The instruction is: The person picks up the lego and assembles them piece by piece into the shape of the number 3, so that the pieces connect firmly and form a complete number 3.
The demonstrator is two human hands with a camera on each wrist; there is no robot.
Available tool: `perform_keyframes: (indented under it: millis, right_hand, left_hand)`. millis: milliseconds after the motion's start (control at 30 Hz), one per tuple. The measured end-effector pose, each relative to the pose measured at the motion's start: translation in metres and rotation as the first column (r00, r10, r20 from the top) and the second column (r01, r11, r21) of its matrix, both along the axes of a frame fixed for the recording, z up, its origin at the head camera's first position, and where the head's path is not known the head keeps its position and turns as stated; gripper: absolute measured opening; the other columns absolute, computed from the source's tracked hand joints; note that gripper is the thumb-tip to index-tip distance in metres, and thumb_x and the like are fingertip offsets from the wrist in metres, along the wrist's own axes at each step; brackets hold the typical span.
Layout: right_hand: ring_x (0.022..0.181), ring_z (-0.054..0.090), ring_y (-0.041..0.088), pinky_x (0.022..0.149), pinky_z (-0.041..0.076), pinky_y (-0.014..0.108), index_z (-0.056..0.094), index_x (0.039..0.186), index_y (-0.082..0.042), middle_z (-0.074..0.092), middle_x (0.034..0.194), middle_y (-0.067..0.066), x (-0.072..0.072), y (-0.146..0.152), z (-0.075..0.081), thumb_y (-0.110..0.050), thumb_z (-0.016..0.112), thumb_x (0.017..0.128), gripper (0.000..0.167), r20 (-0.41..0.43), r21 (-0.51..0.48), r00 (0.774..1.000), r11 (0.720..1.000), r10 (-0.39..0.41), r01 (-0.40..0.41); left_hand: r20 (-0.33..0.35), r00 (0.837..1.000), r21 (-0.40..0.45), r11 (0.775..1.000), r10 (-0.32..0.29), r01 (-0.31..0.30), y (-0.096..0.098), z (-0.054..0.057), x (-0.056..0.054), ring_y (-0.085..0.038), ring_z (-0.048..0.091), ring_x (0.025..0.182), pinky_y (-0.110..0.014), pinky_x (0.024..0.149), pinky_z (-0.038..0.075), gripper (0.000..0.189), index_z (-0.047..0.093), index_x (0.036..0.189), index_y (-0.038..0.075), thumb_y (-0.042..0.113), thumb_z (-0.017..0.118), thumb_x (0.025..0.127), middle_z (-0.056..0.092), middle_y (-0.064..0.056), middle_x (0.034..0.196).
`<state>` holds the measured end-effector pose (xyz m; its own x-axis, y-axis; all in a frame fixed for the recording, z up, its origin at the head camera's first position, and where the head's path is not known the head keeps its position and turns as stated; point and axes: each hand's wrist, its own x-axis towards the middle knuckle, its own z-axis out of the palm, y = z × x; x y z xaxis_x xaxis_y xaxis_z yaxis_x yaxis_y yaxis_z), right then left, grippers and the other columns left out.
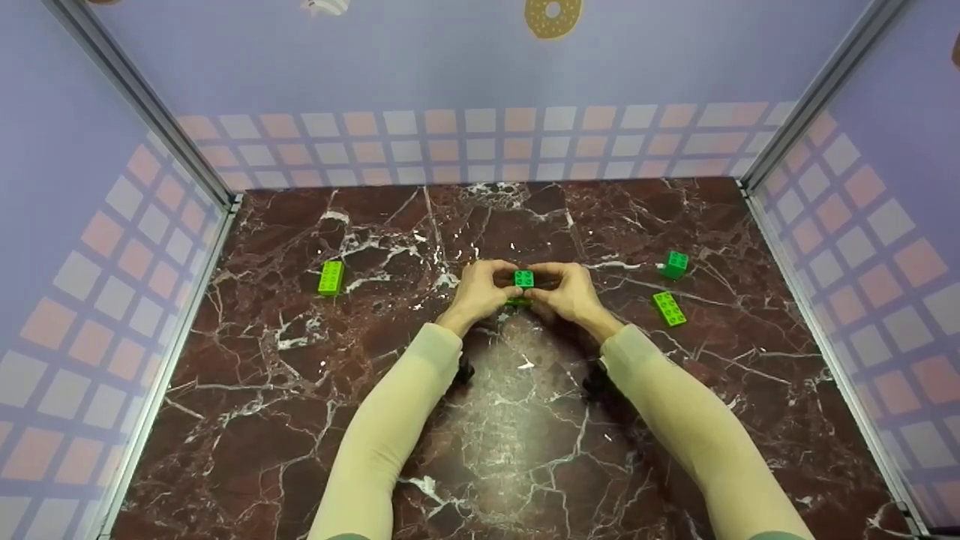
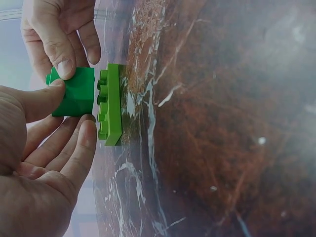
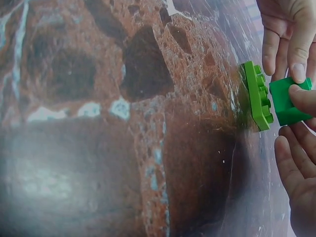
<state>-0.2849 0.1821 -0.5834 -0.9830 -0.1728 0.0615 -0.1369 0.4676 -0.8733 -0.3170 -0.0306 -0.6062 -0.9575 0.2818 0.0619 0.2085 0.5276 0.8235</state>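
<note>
Left of the lime plate (image 2: 114, 108) lies a lime brick (image 1: 330, 278). Just above the plate, your left hand (image 1: 478, 292) and right hand (image 1: 574, 295) pinch a smooth, four-studded green cube (image 1: 523, 280), partly hiding it. Right of the plate sit a lime slab (image 1: 669, 308) and green block (image 1: 676, 265).

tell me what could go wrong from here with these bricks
Held by the left hand and right hand, the dark green cube-shaped plastic brick hangs just clear of the studded lime-green rectangular plastic brick, so it might seat off-line. No hand steadies that lower brick, so a push could slide it on the glossy, dark red marble-patterned table. The left hand's fingers sit close to the gap and could get in the way.
</note>
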Motion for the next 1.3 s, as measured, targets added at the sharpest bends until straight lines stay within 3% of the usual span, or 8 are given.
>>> perform_keyframes:
  millis: [67, 367, 633, 733, 867, 1067, 1233, 1300]
  right_hand:
    - [0.113, 0.084, 0.041, 0.097, 0.070, 0.041, 0.079, 0.136, 0.001, 0.082, 0.128, 0.024, 0.000, 0.000, 0.000, -0.004, 0.090, 0.093, 0.045, 0.007, 0.002, 1.000, 1.000, 0.002, -0.002]
    - [0.114, 0.084, 0.042, 0.100, 0.069, 0.047, 0.080, 0.133, 0.002, 0.083, 0.125, 0.024, 0.000, -0.001, 0.000, -0.005, 0.091, 0.092, 0.043, 0.007, 0.017, 1.000, 1.000, -0.002, 0.002]
    - [0.111, 0.084, 0.041, 0.099, 0.069, 0.047, 0.081, 0.131, 0.000, 0.084, 0.124, 0.023, -0.001, 0.001, 0.000, -0.008, 0.092, 0.091, 0.042, -0.006, 0.039, 1.000, 0.999, 0.010, -0.010]
    - [0.114, 0.083, 0.041, 0.102, 0.068, 0.050, 0.082, 0.131, 0.000, 0.083, 0.127, 0.022, -0.002, 0.003, 0.000, -0.006, 0.092, 0.091, 0.042, -0.007, 0.058, 1.000, 0.998, 0.014, -0.013]
    - [0.124, 0.080, 0.041, 0.112, 0.063, 0.053, 0.082, 0.132, -0.001, 0.082, 0.132, 0.021, -0.002, 0.006, -0.001, -0.008, 0.093, 0.091, 0.043, -0.004, 0.093, 1.000, 0.996, 0.016, -0.015]
    - [0.128, 0.078, 0.043, 0.119, 0.058, 0.055, 0.082, 0.131, -0.003, 0.082, 0.133, 0.020, -0.002, 0.007, -0.001, -0.011, 0.094, 0.090, 0.044, -0.018, 0.141, 1.000, 0.990, 0.025, -0.022]
    - [0.122, 0.080, 0.043, 0.114, 0.061, 0.055, 0.084, 0.127, -0.002, 0.084, 0.128, 0.020, -0.002, 0.009, -0.003, -0.010, 0.096, 0.087, 0.042, -0.056, 0.143, 0.997, 0.989, 0.049, -0.041]
    - [0.119, 0.081, 0.042, 0.111, 0.063, 0.055, 0.084, 0.125, -0.001, 0.084, 0.125, 0.020, -0.002, 0.010, -0.003, -0.009, 0.096, 0.086, 0.041, -0.074, 0.136, 0.995, 0.989, 0.060, -0.049]
  left_hand:
    - [-0.014, 1.000, -0.012, 1.000, 0.009, -0.009, 0.000, -0.012, -0.007, -0.018, 0.084, 0.108, -0.033, 0.101, 0.063, 0.039, 0.085, 0.125, 0.012, 0.023, 0.094, 0.089, 0.088, -0.005, 0.121]
    - [-0.012, 1.000, -0.005, 1.000, -0.027, 0.027, -0.001, 0.013, 0.006, -0.026, 0.083, 0.117, -0.038, 0.108, 0.063, 0.038, 0.084, 0.128, 0.007, 0.019, 0.091, 0.092, 0.087, -0.010, 0.124]
    - [-0.003, 1.000, -0.042, 0.999, -0.007, 0.007, 0.001, -0.016, -0.011, -0.023, 0.080, 0.122, -0.039, 0.112, 0.060, 0.041, 0.086, 0.128, 0.015, 0.027, 0.095, 0.090, 0.087, -0.003, 0.124]
    - [0.005, 1.000, -0.024, 1.000, -0.017, 0.017, 0.000, -0.011, -0.007, -0.024, 0.080, 0.124, -0.039, 0.114, 0.059, 0.041, 0.085, 0.129, 0.014, 0.026, 0.095, 0.090, 0.087, -0.005, 0.126]
    - [0.026, 0.999, -0.011, 1.000, -0.022, 0.022, 0.000, 0.016, 0.010, -0.031, 0.078, 0.128, -0.043, 0.118, 0.058, 0.041, 0.084, 0.130, 0.008, 0.020, 0.093, 0.092, 0.085, -0.010, 0.129]
    - [-0.010, 0.999, -0.028, 0.999, -0.039, 0.038, -0.001, -0.012, -0.008, -0.027, 0.079, 0.125, -0.042, 0.115, 0.059, 0.039, 0.087, 0.126, 0.014, 0.023, 0.095, 0.089, 0.087, -0.004, 0.124]
    - [0.004, 0.999, -0.020, 0.998, -0.053, 0.053, -0.003, 0.010, 0.006, -0.031, 0.078, 0.126, -0.043, 0.115, 0.060, 0.039, 0.086, 0.126, 0.010, 0.018, 0.094, 0.089, 0.086, -0.008, 0.126]
    - [-0.017, 0.998, -0.010, 0.999, -0.053, 0.053, -0.005, -0.003, 0.001, -0.027, 0.080, 0.122, -0.038, 0.111, 0.061, 0.039, 0.087, 0.125, 0.012, 0.019, 0.095, 0.088, 0.087, -0.005, 0.123]
